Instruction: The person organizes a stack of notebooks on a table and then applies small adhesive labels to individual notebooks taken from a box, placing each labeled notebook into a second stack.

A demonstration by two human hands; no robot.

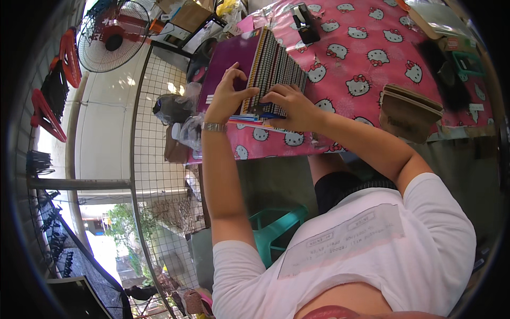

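In the frame's upper centre, the spiral notebooks point(260, 66) are already gathered together, handling apparently unfinished: the left hand point(228, 95), half-open, rests against the purple cover point(229, 56), and the right hand point(291, 107) curls at the coils point(279, 66), whether pinching any I cannot tell.

Fan point(112, 42) upper left; black tape dispenser point(305, 25) on pink tablecloth point(342, 69); teal stool point(284, 222).

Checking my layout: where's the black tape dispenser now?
In the head view, the black tape dispenser is at the upper middle, on the pink tablecloth, just right of the spiral notebooks' far end.
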